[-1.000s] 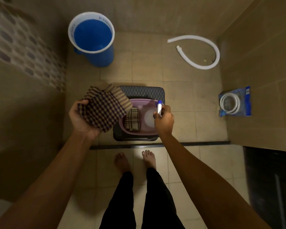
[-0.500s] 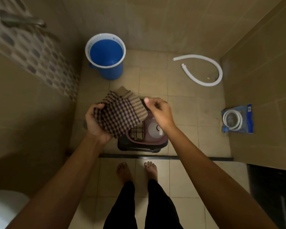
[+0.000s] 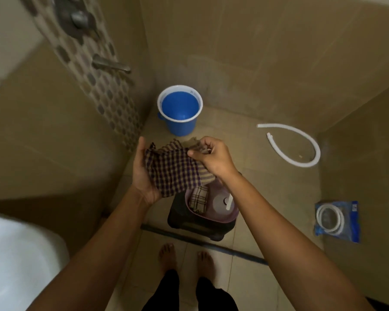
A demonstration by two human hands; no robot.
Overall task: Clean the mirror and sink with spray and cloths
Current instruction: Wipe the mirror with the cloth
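Checked cloth (image 3: pixel 174 170) held up between both hands above the floor. Left hand (image 3: pixel 144 173) under it, palm up, fingers fairly straight along the cloth's left edge, cradling it. Right hand (image 3: pixel 213 158) at the upper right corner, thumb and curled fingers pinching the fabric. Just below the right fingers: pink basin (image 3: pixel 233 217) on a dark stool (image 3: pixel 182 218), holding a second folded cloth (image 3: pixel 199 199) and the spray bottle (image 3: pixel 222 202), lying beside it. Blue bucket (image 3: pixel 180 110) beyond the fingertips; white hose (image 3: pixel 296 142) well right of them
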